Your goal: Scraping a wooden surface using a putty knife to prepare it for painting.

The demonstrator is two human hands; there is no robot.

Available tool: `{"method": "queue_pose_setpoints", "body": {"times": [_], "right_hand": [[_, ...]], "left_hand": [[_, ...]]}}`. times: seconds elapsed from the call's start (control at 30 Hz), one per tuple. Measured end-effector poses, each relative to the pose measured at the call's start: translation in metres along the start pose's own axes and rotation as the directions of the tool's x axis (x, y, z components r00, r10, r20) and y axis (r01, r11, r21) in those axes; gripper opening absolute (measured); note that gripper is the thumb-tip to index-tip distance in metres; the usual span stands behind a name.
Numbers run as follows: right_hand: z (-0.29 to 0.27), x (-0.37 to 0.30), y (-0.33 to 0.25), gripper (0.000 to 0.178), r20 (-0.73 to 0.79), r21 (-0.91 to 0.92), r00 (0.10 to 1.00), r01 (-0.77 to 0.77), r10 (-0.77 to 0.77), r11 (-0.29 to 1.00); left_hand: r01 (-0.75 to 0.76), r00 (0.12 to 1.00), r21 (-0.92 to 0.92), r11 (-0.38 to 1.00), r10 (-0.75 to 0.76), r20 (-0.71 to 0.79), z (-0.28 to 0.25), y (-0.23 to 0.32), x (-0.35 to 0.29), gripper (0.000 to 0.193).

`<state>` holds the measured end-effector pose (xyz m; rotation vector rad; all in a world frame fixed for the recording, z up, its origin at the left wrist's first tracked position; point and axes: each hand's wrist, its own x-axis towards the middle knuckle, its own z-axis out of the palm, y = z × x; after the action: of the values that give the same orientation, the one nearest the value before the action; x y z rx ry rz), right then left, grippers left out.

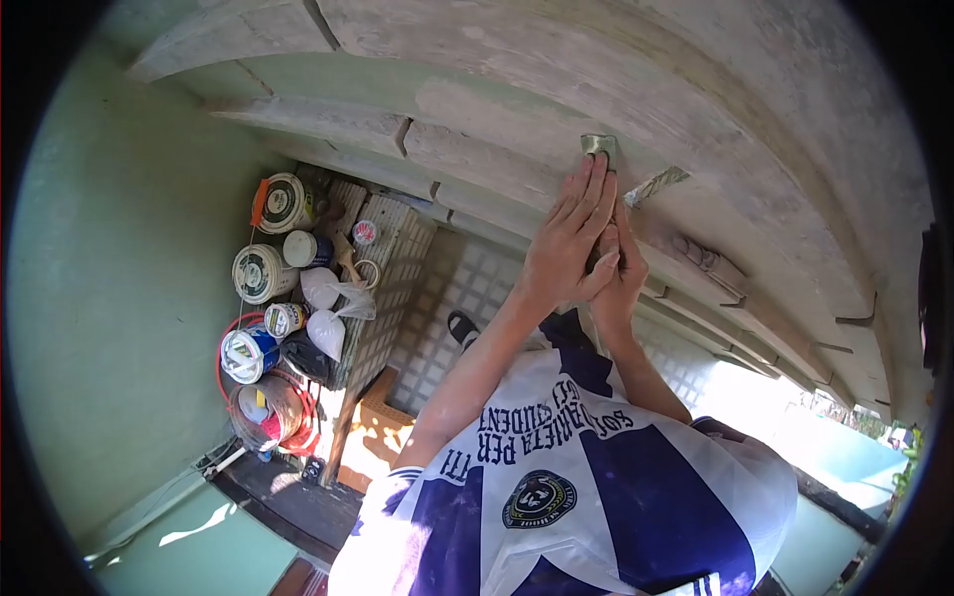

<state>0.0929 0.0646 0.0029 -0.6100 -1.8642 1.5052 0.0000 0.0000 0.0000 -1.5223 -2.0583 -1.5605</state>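
Greenish pad under our fingertips, surface patchy

The pad (598, 142) lies against the pale ledged surface (497, 149), beneath the left hand's (574, 243) straight, unclenched fingers. The right hand (621, 283) overlaps below; we cannot tell its grip. Just right of the fingertips is a ragged light strip (658, 185). Around it, grey and green blotches suggest we are partway, with uneven stretches left. Farther left, lidded buckets (263, 274) stand beside bagged powder (325, 335).

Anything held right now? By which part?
Left hand touches the lower end of a small greenish piece; whether it grips it can't be told. Right hand: can't tell, partly hidden.
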Motion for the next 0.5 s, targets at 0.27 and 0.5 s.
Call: {"method": "queue_pose_setpoints", "body": {"times": [0.27, 0.5], "right_hand": [[0.008, 0.011, 0.001, 0.044, -0.061, -0.001, 0.998, 0.029, -0.029, 1.000], [0.002, 0.009, -0.010, 0.044, -0.012, 0.040, 0.995, -0.101, 0.101, 0.994]], "left_hand": [[0.009, 0.999, 0.069, 0.998, -0.012, 0.042, -0.003, 0.000, 0.010, 0.080], [0.004, 1.000, 0.025, 1.000, -0.004, 0.004, -0.004, 0.003, 0.016, 0.081]]}}
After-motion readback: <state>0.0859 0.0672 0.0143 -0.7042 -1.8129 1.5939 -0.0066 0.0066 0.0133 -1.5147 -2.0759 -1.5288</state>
